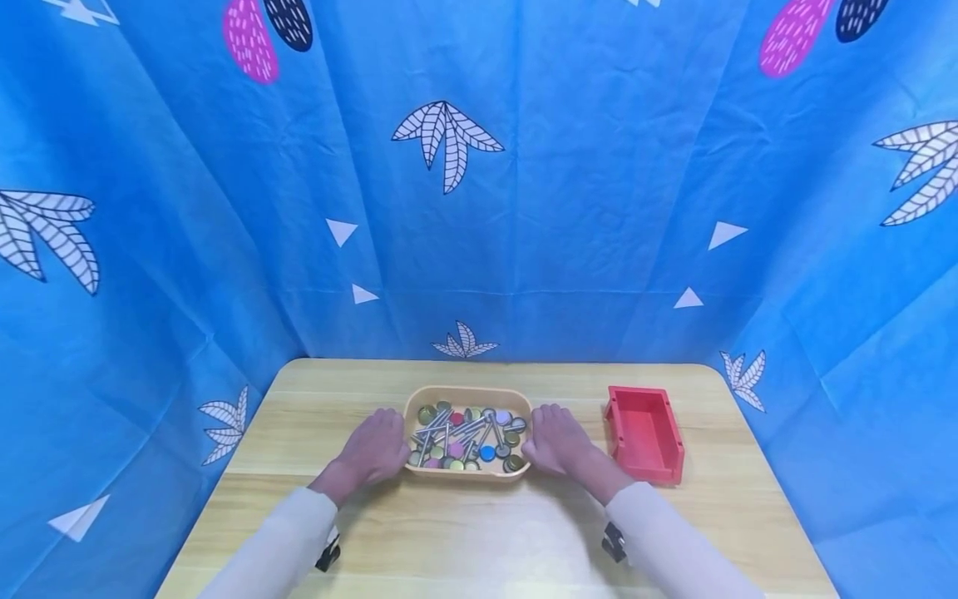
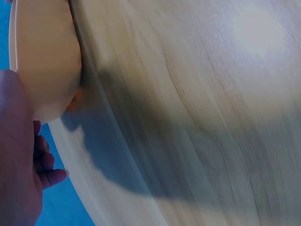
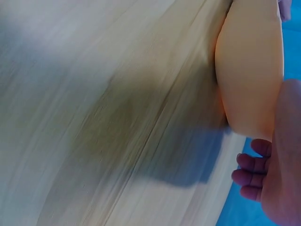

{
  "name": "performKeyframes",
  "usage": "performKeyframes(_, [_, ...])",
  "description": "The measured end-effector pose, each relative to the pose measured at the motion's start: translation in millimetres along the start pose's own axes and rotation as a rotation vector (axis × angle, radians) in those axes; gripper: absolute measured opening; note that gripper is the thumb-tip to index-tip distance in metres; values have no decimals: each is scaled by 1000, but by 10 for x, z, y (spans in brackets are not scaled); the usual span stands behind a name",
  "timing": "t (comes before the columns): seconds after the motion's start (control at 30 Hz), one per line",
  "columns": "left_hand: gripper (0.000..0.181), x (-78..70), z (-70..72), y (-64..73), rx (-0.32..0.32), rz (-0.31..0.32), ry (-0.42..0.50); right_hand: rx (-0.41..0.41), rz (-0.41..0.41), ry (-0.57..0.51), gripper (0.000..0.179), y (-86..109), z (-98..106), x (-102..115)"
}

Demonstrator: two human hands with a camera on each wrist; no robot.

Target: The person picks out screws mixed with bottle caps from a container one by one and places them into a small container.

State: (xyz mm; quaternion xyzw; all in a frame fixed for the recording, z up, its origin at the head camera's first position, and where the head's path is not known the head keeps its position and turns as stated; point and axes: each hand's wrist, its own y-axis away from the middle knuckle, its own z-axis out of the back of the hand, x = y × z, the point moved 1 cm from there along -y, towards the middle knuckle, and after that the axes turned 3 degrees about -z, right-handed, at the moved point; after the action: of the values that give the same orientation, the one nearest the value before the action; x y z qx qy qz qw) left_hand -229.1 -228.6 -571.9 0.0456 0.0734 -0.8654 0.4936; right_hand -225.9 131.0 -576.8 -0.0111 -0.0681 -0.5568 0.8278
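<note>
A shallow peach plastic tray is at the middle of the table. Silvery metal bolts or pins lie jumbled in it with round pieces like bottle caps, in green, blue, pink, red and lilac. My left hand grips the tray's left end at the rim; in the left wrist view its fingers curl beside the tray's end. At the opposite end, my right hand holds the rim, with curled fingers visible in the right wrist view. Parts of both grips are hidden.
To the right of my right hand stands a red plastic bin, with no contents visible. The light wood table has rounded far corners. Blue patterned cloth hangs behind the table and along both sides.
</note>
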Motion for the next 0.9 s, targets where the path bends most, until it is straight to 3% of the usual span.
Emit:
performKeyframes(0.43, [16, -184, -102, -105, 17, 70, -2, -35, 26, 18, 33, 74, 37, -202])
performKeyframes(0.7, [16, -301, -122, -100, 46, 53, -62, -34, 28, 31, 33, 130, 46, -283])
performKeyframes(0.9, [15, -381, -138, -123, 37, 64, -35, -65, 34, 48, 29, 178, 28, -353])
